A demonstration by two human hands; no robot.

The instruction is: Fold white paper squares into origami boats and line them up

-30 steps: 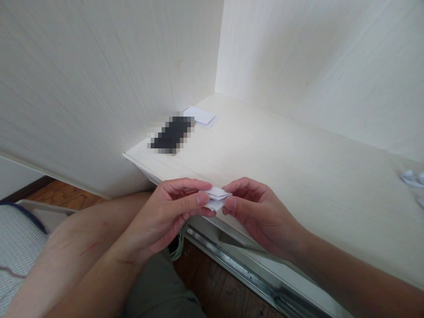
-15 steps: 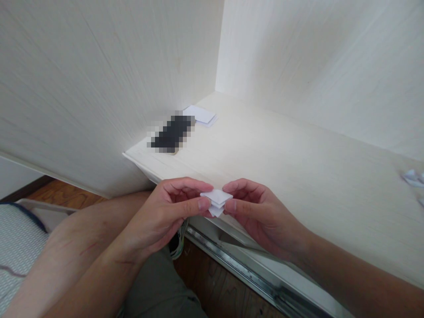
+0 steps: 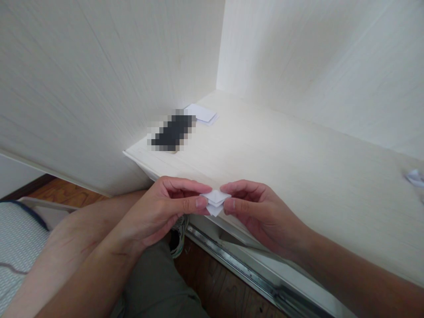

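Observation:
A small piece of folded white paper point(image 3: 216, 203) is held between my two hands, close to the front edge of the pale shelf point(image 3: 265, 150). Its layers stand slightly apart, with a diamond-shaped fold on top and a pointed flap below. My left hand point(image 3: 172, 205) pinches the left corner between thumb and fingers. On the opposite corner, the thumb and fingertips of my right hand point(image 3: 253, 205) are closed in the same way. Parts of the fingers under the paper are hidden.
A dark, pixelated flat object point(image 3: 174, 132) lies at the shelf's left end, beside folded white sheets point(image 3: 202, 113). Crumpled or folded white paper point(image 3: 414, 177) shows at the right edge. Pale panels rise behind and left. A metal drawer rail point(image 3: 228, 255) runs below the shelf edge.
The paper's top fold has flattened slightly and its lower flap shows a little more. Both hands keep their pinch, with only slight finger shifts.

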